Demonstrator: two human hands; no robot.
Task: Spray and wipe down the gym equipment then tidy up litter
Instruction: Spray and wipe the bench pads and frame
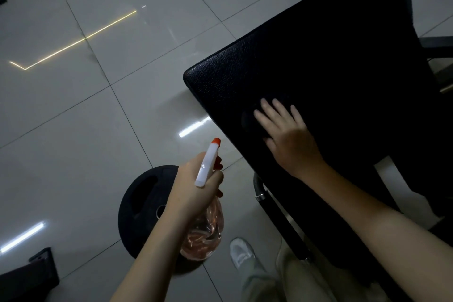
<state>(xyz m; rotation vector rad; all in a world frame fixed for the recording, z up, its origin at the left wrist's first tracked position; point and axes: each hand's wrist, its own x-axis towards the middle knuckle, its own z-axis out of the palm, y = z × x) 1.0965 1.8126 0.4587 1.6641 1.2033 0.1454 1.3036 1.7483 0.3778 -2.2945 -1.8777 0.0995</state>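
A black padded gym bench [318,61] slants across the right of the view. My right hand [286,137] lies flat on its near end with fingers straight, pressing a dark cloth [248,120] that barely shows against the pad. My left hand [196,184] grips the neck of a spray bottle [206,235] left of the bench, above the floor. The bottle has a clear pinkish body, a white head and an orange nozzle that points up and away.
A black weight plate [142,201] lies on the glossy tiled floor under my left hand. The bench's metal frame [277,213] runs down beside my white shoe [241,251]. A dark object [29,274] sits at the bottom left corner.
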